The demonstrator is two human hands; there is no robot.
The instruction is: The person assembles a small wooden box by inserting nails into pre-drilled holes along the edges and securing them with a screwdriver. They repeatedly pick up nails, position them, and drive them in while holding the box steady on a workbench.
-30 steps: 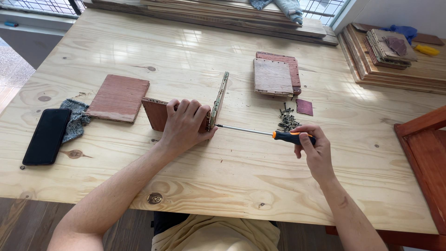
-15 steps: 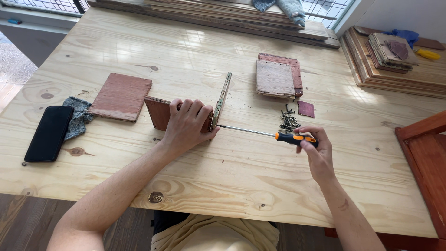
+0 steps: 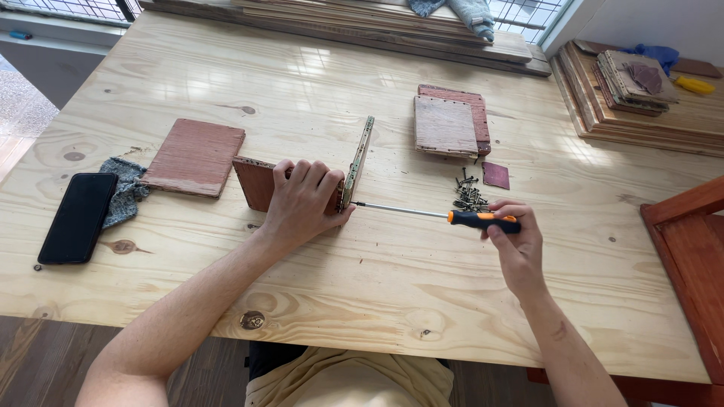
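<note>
A black phone [image 3: 78,217] lies on a grey cloth [image 3: 124,188] at the table's [image 3: 226,68] left edge. The left hand [image 3: 302,203] curls its fingers over a red-brown board [image 3: 260,181], pressing it against an upright panel [image 3: 358,160]. The right hand [image 3: 513,245] pinches the orange-handled screwdriver [image 3: 441,215], tip at the panel's edge. If pressure wavers, the tip could slip towards the left thumb, or the joint shift; the loose screws [image 3: 469,194] nearby could scatter.

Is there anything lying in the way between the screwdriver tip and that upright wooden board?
Nothing visible does. The screwdriver, held by the right hand, already has its tip at the upright board, which the left hand steadies. The pile of screws lies behind the shaft, apart.
</note>
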